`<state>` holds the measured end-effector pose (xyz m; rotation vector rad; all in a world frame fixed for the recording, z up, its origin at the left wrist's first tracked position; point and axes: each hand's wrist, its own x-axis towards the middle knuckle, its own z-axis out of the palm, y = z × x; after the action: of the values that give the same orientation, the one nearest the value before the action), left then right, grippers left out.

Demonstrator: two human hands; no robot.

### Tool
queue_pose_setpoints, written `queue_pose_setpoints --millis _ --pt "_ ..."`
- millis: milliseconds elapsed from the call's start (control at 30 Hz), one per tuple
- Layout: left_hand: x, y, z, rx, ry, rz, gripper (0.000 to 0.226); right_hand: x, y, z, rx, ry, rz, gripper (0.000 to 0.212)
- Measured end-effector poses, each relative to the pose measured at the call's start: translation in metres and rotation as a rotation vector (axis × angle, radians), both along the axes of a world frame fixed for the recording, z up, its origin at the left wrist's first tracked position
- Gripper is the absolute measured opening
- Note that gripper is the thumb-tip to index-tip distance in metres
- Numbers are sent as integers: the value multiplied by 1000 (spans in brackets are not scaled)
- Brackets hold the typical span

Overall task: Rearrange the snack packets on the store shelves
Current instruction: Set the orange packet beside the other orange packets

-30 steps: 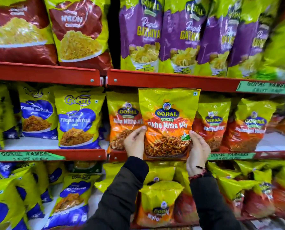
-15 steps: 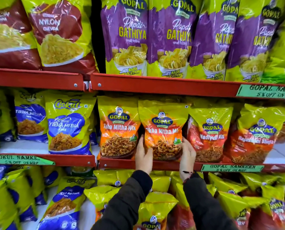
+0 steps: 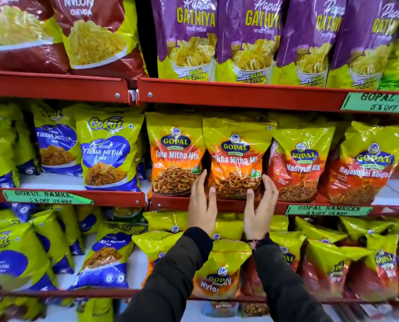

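An orange-and-yellow Tikha Mitha Mix packet (image 3: 236, 159) is seen standing upright on the red middle shelf (image 3: 275, 206), framed between the two hands. The left hand (image 3: 202, 204) is spread open, fingers extended, laid against the packet's lower left edge. The right hand (image 3: 261, 208) is likewise open and slightly cupped beside the lower right edge; whether it touches cannot be told. Neither hand is closed around the packet. Just left of the left hand a second Tikha Mitha Mix packet (image 3: 175, 156) is set, and just right of the right hand a Nadiyadi Mix packet (image 3: 303, 163).
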<state>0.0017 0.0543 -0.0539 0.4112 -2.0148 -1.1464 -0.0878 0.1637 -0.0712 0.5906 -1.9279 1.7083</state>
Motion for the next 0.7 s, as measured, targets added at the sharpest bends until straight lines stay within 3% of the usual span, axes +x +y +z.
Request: queue_pose_setpoints --millis 100,233,433,700 --pt "27 -8 -5 -65 96 82 41 33 -8 -6 148 128 -25 47" --pt "66 -37 -26 -225 5 185 39 76 -40 -19 370 226 58 50" --pt "132 -96 -68 -246 -128 264 39 139 -101 -49 451 162 270 50" --pt "203 -188 -122 -97 -232 270 39 211 -192 -104 496 52 420 50"
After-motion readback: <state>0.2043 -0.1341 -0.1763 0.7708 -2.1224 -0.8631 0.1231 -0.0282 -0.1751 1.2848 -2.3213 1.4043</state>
